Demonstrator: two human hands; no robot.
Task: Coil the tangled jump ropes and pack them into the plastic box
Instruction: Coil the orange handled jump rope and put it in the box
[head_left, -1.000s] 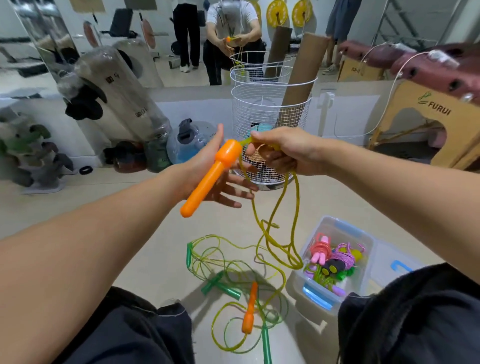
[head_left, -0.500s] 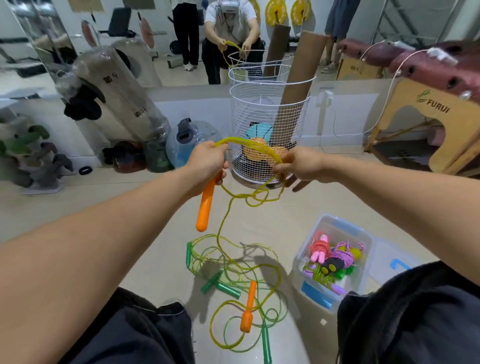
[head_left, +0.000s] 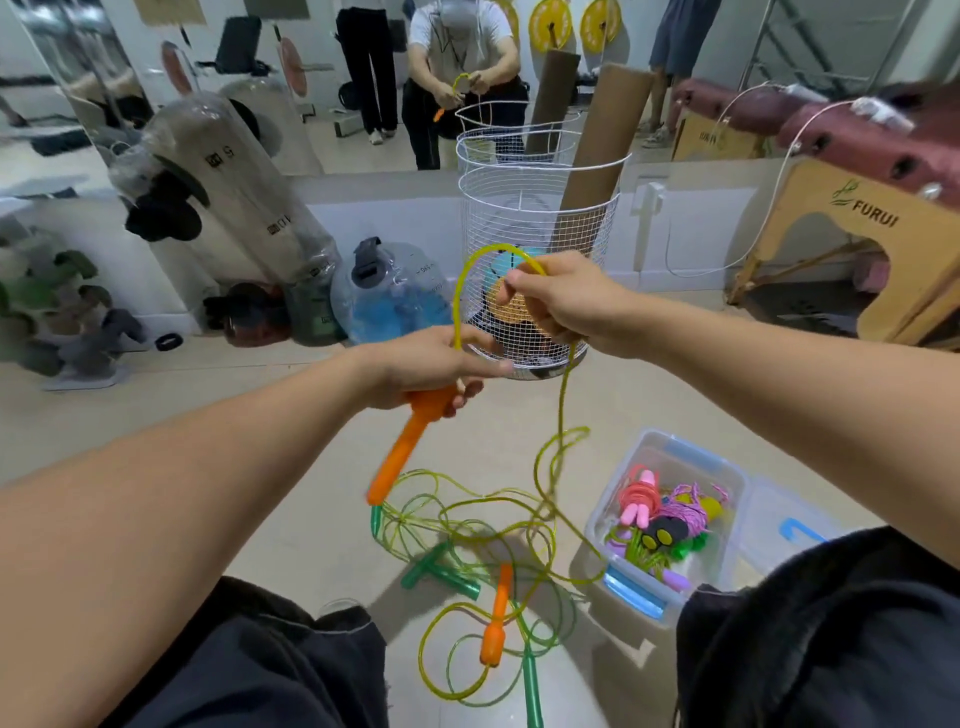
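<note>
1. Coiling of the yellow rope (head_left: 561, 415) was under way: its orange handle (head_left: 410, 441) was gripped by the left hand (head_left: 421, 364), the cord pinched by the right hand (head_left: 561, 306).
2. Its slack and a green rope (head_left: 441, 571) lay tangled on the floor beside the plastic box (head_left: 670, 457).
3. Next, another loop probably needed gathering.

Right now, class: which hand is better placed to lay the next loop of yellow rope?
The right hand. It pinches the free yellow rope above the slack, while the left hand is occupied gripping the orange handle and the loop's start.
</note>
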